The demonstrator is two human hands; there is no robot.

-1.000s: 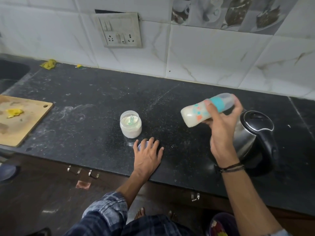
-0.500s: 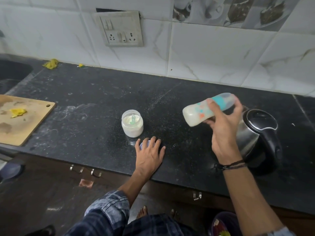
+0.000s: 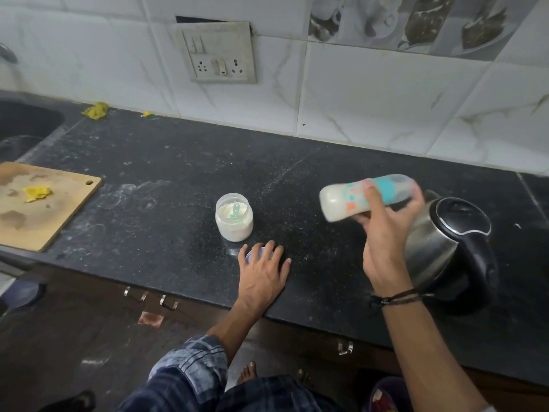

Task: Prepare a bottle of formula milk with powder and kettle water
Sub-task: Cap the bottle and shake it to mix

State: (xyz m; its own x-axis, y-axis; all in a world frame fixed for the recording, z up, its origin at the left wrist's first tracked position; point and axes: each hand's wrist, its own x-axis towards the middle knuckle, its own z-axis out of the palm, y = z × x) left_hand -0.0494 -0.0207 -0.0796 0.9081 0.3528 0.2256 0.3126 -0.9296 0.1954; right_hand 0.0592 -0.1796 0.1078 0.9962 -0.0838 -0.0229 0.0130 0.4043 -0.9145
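Across the black speckled stone bench (image 3: 178, 179), every object sits within reach of the person's two hands. Just behind and to the right of the right hand (image 3: 386, 242) stands a stainless steel electric kettle with a black lid and handle (image 3: 445, 248), close enough that the raised wrist partly covers it. That right hand is clenched around a clear baby bottle printed with teal and orange shapes (image 3: 356, 197), holding it nearly sideways in the air, base pointing left, capped teal end pointing right. The bottle is full of milky white liquid and looks blurred, so the step appears to be shaking the mix.

Left of the bottle and just beyond the left hand's fingertips sits an open round plastic jar of white formula powder (image 3: 234, 218), a small green scoop (image 3: 235, 210) resting inside. The left hand (image 3: 263, 272) lies flat and relaxed on the bench, covering a small bluish lid (image 3: 252, 253), gripping nothing.

To shake well, the grip should stay firm on the bottle's middle, the cap sealed tight, and the swing kept clear of the kettle and the open jar.
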